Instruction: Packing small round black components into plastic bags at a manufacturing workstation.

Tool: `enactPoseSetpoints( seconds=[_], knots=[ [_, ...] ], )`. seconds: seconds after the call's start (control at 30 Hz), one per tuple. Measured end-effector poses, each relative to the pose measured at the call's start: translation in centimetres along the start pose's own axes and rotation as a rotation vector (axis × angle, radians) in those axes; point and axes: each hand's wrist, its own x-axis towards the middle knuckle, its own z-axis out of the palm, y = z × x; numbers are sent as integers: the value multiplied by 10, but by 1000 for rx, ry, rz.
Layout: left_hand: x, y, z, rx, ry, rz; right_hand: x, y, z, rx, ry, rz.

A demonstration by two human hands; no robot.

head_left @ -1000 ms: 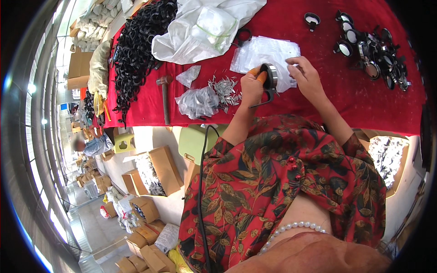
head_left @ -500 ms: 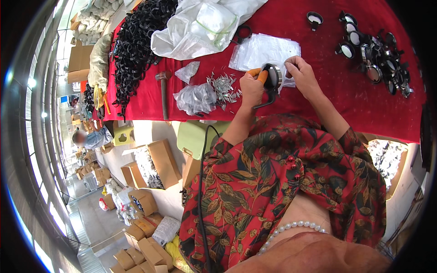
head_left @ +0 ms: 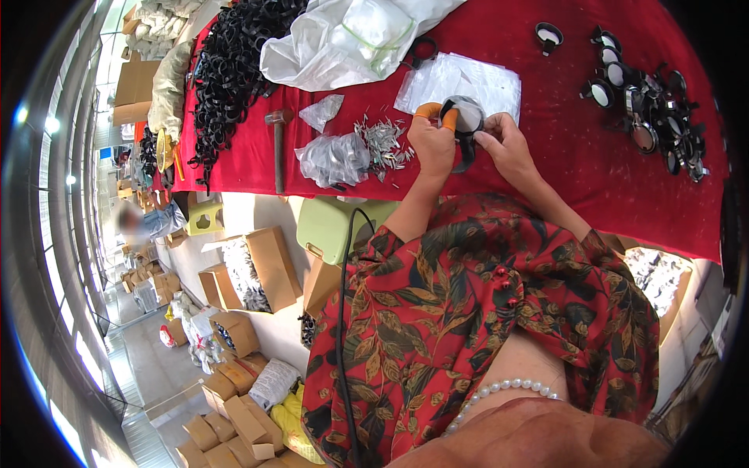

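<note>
Above the near edge of the red-covered table, both my hands are closed on one round black-rimmed piece (head_left: 471,117) with a pale disc face and a dark strap hanging below it. My left hand (head_left: 434,150), with orange covers on some fingers, grips its left side. On the right side, my right hand (head_left: 509,148) pinches the rim with thumb and fingers. A stack of clear plastic bags (head_left: 488,81) lies just behind the piece. To the left of my left hand are a heap of small silvery slips (head_left: 385,147) and a crumpled clear bag (head_left: 333,161).
A hammer (head_left: 279,152) lies at the table's near left. Black straps (head_left: 234,74) are heaped beyond it, beside a large white bag (head_left: 328,51). Similar round pieces (head_left: 663,117) are piled at the right. Below stand a green stool (head_left: 331,226) and open cartons (head_left: 273,269).
The round piece has turned so its pale face shows more toward me. My right hand has come down and left onto its rim. The whole view has shifted slightly.
</note>
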Motion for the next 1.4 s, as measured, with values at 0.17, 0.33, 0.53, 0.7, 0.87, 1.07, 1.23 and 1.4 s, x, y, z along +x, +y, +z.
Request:
enactPoseSetpoints(
  seconds=[0.17, 0.33, 0.53, 0.7, 0.87, 1.07, 1.23, 1.4],
  knots=[
    [4, -11, -2, 238, 29, 244, 3, -11, 11, 235, 64, 146],
    [1, -15, 0, 264, -75, 346, 8, -15, 10, 217, 79, 162],
    [4, -13, -13, 27, -254, 228, 12, -14, 15, 242, 104, 304],
    [16, -5, -29, -551, -800, -419, 15, 5, 15, 256, 253, 288],
    [13, -4, -43, -543, -934, -468, 17, 25, 10, 542, 330, 229],
    [22, -29, -36, -748, -473, -603, 16, 33, 30, 603, 252, 289],
    [-8, -48, -13, -715, -524, -653, 20, 27, 55, 628, 295, 371],
    [-1, -41, -23, -546, -427, -727, 19, 57, 46, 91, 133, 282]
  ],
)
